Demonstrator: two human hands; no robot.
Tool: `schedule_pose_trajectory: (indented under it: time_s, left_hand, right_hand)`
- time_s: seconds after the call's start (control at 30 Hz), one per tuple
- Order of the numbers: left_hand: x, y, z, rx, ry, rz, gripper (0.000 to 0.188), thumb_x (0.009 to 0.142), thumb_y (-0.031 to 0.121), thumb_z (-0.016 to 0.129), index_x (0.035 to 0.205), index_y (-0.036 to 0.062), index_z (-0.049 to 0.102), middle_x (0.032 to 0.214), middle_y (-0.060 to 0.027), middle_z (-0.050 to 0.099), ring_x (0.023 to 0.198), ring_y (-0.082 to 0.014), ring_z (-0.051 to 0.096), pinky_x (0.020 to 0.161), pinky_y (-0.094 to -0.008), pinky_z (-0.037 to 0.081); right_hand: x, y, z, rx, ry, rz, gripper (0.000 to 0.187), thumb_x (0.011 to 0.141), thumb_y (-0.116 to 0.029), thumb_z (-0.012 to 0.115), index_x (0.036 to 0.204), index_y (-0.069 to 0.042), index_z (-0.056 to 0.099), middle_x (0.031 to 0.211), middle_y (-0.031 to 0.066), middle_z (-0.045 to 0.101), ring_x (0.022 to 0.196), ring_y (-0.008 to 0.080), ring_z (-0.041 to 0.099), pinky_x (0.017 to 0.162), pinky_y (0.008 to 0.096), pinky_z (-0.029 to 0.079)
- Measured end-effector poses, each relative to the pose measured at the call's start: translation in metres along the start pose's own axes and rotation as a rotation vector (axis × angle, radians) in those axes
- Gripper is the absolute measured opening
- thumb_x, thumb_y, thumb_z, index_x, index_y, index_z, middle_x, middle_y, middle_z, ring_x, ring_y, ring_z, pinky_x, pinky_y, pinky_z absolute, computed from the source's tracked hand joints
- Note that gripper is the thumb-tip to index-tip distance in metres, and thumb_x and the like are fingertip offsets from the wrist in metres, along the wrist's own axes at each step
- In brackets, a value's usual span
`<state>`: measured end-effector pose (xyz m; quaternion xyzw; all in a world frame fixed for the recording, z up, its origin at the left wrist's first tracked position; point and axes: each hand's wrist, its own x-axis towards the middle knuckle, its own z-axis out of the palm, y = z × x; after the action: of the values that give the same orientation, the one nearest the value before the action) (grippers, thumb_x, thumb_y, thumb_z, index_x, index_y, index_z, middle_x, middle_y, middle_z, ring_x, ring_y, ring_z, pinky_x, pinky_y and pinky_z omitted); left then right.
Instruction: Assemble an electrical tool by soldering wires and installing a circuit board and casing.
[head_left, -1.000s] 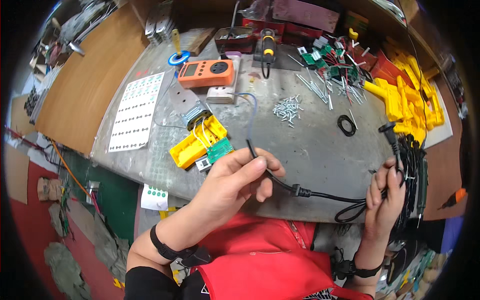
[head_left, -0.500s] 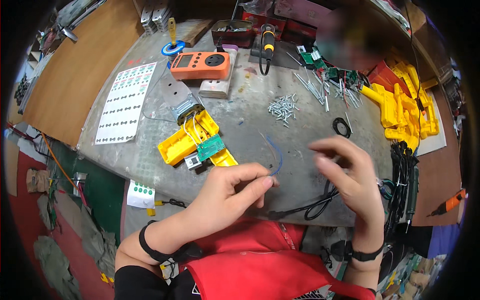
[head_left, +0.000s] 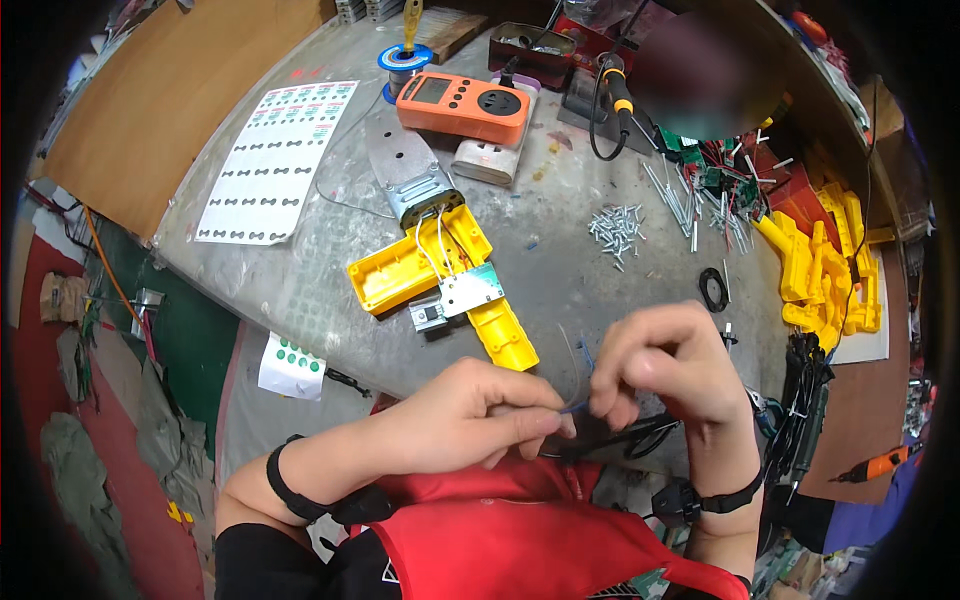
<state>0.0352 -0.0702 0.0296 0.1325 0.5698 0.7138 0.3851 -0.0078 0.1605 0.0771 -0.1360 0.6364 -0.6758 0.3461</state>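
My left hand [head_left: 475, 415] pinches a thin blue wire [head_left: 575, 408] between thumb and fingers, low over the bench's near edge. Close on its right, my right hand [head_left: 675, 362] has its fingers curled in beside the wire; what sits between its fingertips is hidden. Beyond my left hand lies an opened yellow plastic housing [head_left: 378, 284]. A small circuit board [head_left: 472, 290] rests across it, and white wires [head_left: 428, 252] run from the board toward a metal bracket [head_left: 425, 195]. A silver block [head_left: 428, 314] sits at the board's left end.
An orange meter [head_left: 465, 107] rests on a power strip [head_left: 487, 160], near a solder spool [head_left: 404, 60] and a soldering iron [head_left: 617, 92]. Screws [head_left: 617, 232] lie loose mid-bench. Yellow housings [head_left: 820, 275] and black cables [head_left: 795, 400] crowd the right. A label sheet [head_left: 275, 165] lies left.
My right hand has come left and down, its fingers curling in beside my left hand. My left hand still holds the blue wire. The whole view has shifted, with bench items appearing farther right.
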Motion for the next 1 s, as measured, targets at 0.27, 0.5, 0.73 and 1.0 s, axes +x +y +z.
schedule_pose_trajectory:
  time_s: [0.27, 0.5, 0.73, 1.0]
  left_hand:
    - [0.003, -0.013, -0.007, 0.283, -0.014, 0.318, 0.015, 0.091, 0.002, 0.061, 0.104, -0.0012, 0.07, 0.074, -0.0073, 0.065, 0.058, -0.0118, 0.059, 0.052, -0.0253, 0.046]
    - [0.002, -0.004, 0.002, 0.597, 0.292, 0.32, 0.023, 0.08, 0.017, 0.077, 0.085, 0.001, 0.061, 0.063, -0.009, 0.058, 0.059, -0.0243, 0.064, 0.053, -0.0341, 0.048]
    - [0.008, -0.013, 0.002, 0.788, 0.612, 0.592, 0.015, 0.073, 0.004, 0.078, 0.082, 0.0031, 0.066, 0.059, -0.0074, 0.055, 0.047, -0.0184, 0.055, 0.046, -0.03, 0.04]
    - [0.009, -0.02, -0.006, 1.021, 0.702, 0.746, 0.016, 0.068, -0.001, 0.076, 0.081, 0.0043, 0.068, 0.06, -0.0071, 0.055, 0.05, -0.0227, 0.053, 0.048, -0.0345, 0.039]
  right_hand:
    - [0.02, 0.003, -0.001, -0.047, -0.088, 0.293, 0.019, 0.091, -0.021, 0.069, 0.088, -0.003, 0.063, 0.071, -0.0019, 0.059, 0.056, 0.0028, 0.05, 0.05, 0.0182, 0.037]
    - [0.026, 0.005, 0.019, -0.028, 0.038, 0.236, 0.01, 0.088, -0.003, 0.068, 0.093, 0.0, 0.06, 0.073, 0.0028, 0.064, 0.058, 0.0057, 0.059, 0.052, 0.0184, 0.046]
    - [0.024, 0.013, 0.02, -0.353, 0.146, 0.107, 0.009, 0.088, -0.004, 0.068, 0.085, 0.0, 0.06, 0.072, 0.0016, 0.063, 0.06, 0.0071, 0.057, 0.055, 0.0213, 0.045]
    - [0.032, 0.012, 0.001, -0.56, 0.29, 0.038, 0.015, 0.089, -0.015, 0.061, 0.087, 0.0, 0.06, 0.06, 0.006, 0.054, 0.057, 0.0108, 0.055, 0.052, 0.029, 0.043]
